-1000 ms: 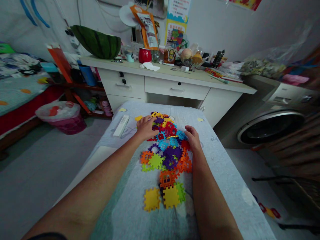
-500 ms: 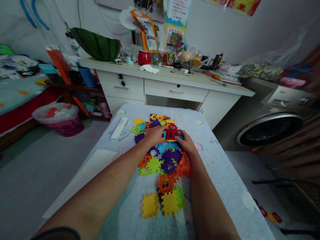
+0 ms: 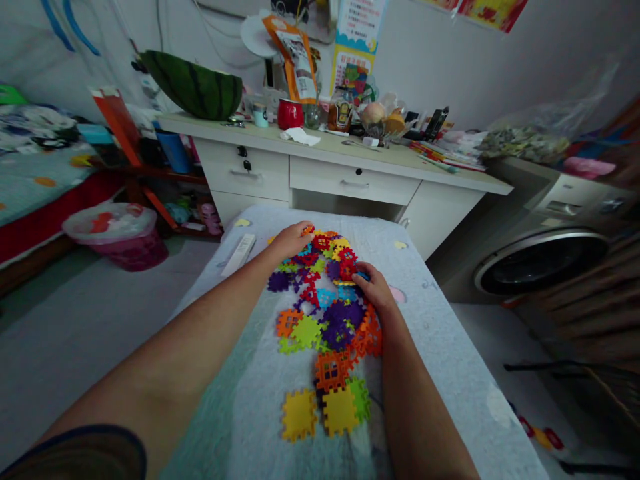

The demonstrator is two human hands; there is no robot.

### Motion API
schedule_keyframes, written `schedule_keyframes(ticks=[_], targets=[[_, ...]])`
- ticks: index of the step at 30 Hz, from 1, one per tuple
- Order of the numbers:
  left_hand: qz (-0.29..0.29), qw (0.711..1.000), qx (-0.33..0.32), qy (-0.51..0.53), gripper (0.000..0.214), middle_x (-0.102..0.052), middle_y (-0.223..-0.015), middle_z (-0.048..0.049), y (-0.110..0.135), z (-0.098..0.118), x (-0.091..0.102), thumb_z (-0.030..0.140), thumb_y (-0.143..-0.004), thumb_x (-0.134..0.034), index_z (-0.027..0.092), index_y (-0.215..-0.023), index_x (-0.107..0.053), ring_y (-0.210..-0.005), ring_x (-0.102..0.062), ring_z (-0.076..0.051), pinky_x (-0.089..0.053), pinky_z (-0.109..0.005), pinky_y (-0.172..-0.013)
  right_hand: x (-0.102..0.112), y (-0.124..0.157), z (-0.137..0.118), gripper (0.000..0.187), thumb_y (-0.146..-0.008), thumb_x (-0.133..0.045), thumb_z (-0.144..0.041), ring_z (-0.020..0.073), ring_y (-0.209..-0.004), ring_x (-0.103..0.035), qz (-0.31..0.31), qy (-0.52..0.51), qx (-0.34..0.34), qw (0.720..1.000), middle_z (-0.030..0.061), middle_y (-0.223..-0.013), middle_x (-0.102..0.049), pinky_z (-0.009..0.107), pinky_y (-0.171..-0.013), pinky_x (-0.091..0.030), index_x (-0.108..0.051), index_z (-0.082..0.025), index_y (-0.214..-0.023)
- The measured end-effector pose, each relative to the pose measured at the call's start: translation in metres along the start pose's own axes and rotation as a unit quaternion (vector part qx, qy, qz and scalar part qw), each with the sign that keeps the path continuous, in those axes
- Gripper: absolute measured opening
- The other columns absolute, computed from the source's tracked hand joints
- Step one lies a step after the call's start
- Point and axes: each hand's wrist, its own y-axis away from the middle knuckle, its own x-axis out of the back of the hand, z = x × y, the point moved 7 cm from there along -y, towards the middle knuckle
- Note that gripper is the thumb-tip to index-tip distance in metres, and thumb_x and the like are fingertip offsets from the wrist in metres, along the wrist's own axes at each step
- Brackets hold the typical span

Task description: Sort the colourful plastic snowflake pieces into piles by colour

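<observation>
A heap of colourful interlocking plastic building pieces (image 3: 345, 313) lies on the cloth-covered table. My left hand (image 3: 294, 240) is at the far left of the heap, its fingers closed on a small red-orange piece (image 3: 307, 231). My right hand (image 3: 374, 285) curls at the heap's right side, its thumb and fingers at the edge of a red piece (image 3: 347, 264). A blue piece shows partly under its fingers. Nearer me lie an orange window piece (image 3: 331, 371), two yellow square pieces, one of them the left one (image 3: 299, 415), and a green piece (image 3: 360, 399).
A long white box (image 3: 239, 255) rests left of the heap. Behind the table stands a white desk (image 3: 250, 167) bearing a watermelon half (image 3: 195, 87), a red pot (image 3: 290, 115) and jars. A washing machine (image 3: 540, 233) is at the right, a pink bin (image 3: 117, 243) at the left.
My left hand has moved away from the red piece, to the far left of the heap, uncovering red and purple pieces. My right hand stays by the red piece.
</observation>
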Motion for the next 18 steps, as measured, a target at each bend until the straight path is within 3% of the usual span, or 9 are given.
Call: schedule_keyframes(ticks=[3,6,11,14,18], targets=[[0.043,0.999,0.014,-0.027,0.042,-0.067,-0.109,-0.0081,0.005,-0.012,0.015,0.032,-0.084,-0.05,0.02,-0.122,-0.062,-0.101,-0.06,-0.023,-0.044,-0.035,-0.095,0.0,-0.001,0.0,0.036,-0.073,-0.066,-0.041,0.0246,-0.103,-0.062,-0.004,0.012,0.004,1.0,0.0047,-0.106,-0.07,0.044,-0.1,-0.044,-0.066,-0.024,-0.105],[0.092,0.986,0.035,-0.137,0.04,-0.062,-0.121,-0.0115,0.015,-0.03,0.025,0.036,-0.086,-0.048,0.021,-0.119,-0.064,-0.116,-0.053,-0.027,-0.035,-0.04,-0.107,0.0,-0.001,0.0,0.037,-0.074,-0.065,-0.043,0.0248,-0.102,-0.062,-0.005,0.02,0.005,1.0,0.0048,-0.105,-0.07,0.044,-0.1,-0.044,-0.066,-0.024,-0.106],[-0.002,0.98,0.091,-0.176,0.05,-0.061,-0.128,-0.0134,0.038,-0.06,-0.001,0.052,-0.083,-0.053,0.021,-0.121,-0.064,-0.122,-0.05,-0.031,-0.034,-0.045,-0.105,-0.001,0.001,-0.002,0.037,-0.073,-0.066,-0.043,0.0245,-0.102,-0.062,-0.002,0.03,0.008,1.0,0.0047,-0.106,-0.07,0.043,-0.099,-0.044,-0.067,-0.024,-0.105],[-0.01,0.983,0.07,-0.17,0.051,-0.059,-0.134,-0.0097,0.057,-0.055,-0.013,0.054,-0.084,-0.053,0.025,-0.125,-0.061,-0.127,-0.046,-0.03,-0.032,-0.044,-0.108,0.0,0.001,-0.002,0.039,-0.072,-0.066,-0.043,0.0246,-0.101,-0.062,-0.001,0.028,0.002,1.0,0.0053,-0.106,-0.07,0.042,-0.098,-0.044,-0.067,-0.023,-0.105],[-0.062,0.991,-0.02,-0.113,0.044,-0.061,-0.132,-0.0059,0.082,-0.031,-0.026,0.05,-0.084,-0.055,0.026,-0.12,-0.063,-0.126,-0.048,-0.027,-0.031,-0.045,-0.111,0.001,-0.001,-0.001,0.038,-0.073,-0.063,-0.045,0.0244,-0.1,-0.062,-0.017,0.0,0.009,1.0,0.0058,-0.104,-0.07,0.041,-0.097,-0.045,-0.067,-0.02,-0.101]])
